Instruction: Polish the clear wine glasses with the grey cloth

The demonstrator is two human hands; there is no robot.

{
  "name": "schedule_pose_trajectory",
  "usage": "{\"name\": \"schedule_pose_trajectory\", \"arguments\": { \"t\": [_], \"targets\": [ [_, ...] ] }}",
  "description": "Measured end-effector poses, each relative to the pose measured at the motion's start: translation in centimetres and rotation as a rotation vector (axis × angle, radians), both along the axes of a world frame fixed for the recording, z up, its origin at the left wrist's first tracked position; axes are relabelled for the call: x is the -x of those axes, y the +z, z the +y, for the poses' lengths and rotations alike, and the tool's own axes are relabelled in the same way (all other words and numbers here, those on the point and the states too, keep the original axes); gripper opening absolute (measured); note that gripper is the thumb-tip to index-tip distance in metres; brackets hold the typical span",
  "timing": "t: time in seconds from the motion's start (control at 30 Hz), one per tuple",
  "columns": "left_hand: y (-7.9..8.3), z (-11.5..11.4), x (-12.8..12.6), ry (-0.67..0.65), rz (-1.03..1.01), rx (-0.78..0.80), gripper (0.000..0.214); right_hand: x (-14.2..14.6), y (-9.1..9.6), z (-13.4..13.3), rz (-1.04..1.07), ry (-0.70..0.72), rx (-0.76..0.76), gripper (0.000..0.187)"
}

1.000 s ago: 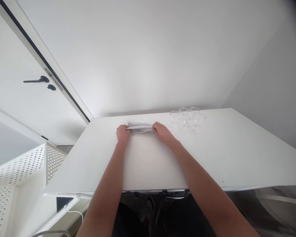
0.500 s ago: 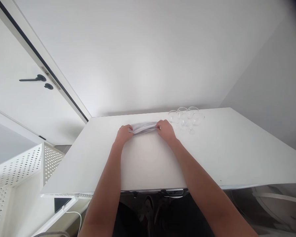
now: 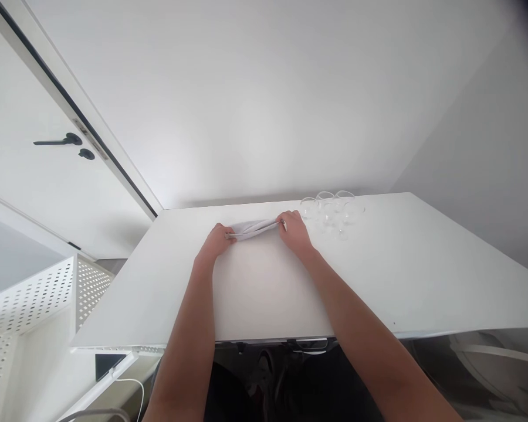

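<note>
A folded white cloth (image 3: 254,228) is stretched between my two hands just above the white table (image 3: 405,275). My left hand (image 3: 215,241) pinches its left end, fingers closed. My right hand (image 3: 295,233) pinches its right end, a little higher and farther back, so the cloth slants. Both forearms reach out from the table's near edge.
Several clear stemmed glasses (image 3: 332,212) stand clustered just right of my right hand, near the back wall. A white door with a black handle (image 3: 59,140) is at the left. A white perforated shelf (image 3: 39,293) sits below the table's left edge.
The cloth has been pulled tighter and narrower between my hands. My left hand has slipped slightly toward me, and the cloth now slants up to the right.
</note>
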State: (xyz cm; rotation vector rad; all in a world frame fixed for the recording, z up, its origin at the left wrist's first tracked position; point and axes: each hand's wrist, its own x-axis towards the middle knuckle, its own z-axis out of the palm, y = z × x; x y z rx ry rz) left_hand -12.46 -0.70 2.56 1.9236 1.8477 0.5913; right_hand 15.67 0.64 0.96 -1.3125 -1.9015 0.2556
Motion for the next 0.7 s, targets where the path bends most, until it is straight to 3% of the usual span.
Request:
{"name": "schedule_pose_trajectory", "arguments": {
  "t": [0.1, 0.17, 0.27, 0.33, 0.43, 0.53, 0.7],
  "targets": [
    [0.8, 0.2, -0.4, 0.039, -0.112, -0.296, 0.017, 0.3, 1.2, -1.1, 0.078, 0.035, -0.103, 0.019],
    [1.7, -0.2, -0.9, 0.087, -0.282, -0.475, 0.022, 0.6, 2.0, -2.0, 0.154, -0.024, -0.163, 0.017],
    [2.8, -0.9, -1.8, 0.165, -0.492, -0.543, 0.037, 1.1, 2.5, -2.9, 0.275, -0.089, -0.165, 0.015],
    [2.9, -1.2, -2.2, 0.222, -0.532, -0.563, 0.039, 1.7, 2.1, -2.8, 0.366, -0.042, -0.051, 0.016],
    [2.3, -0.9, -2.4, 0.299, -0.466, -0.517, 0.04, 2.5, 0.8, -2.0, 0.478, -0.029, 0.159, 0.02],
    [1.3, -0.2, -2.0, 0.385, -0.333, -0.34, 0.04, 3.0, -0.6, -1.2, 0.51, -0.092, 0.306, 0.026],
    [-0.3, 0.7, -1.4, 0.475, -0.065, -0.086, 0.028, 3.0, -1.9, -0.8, 0.427, -0.171, 0.397, 0.018]
  ]
}}
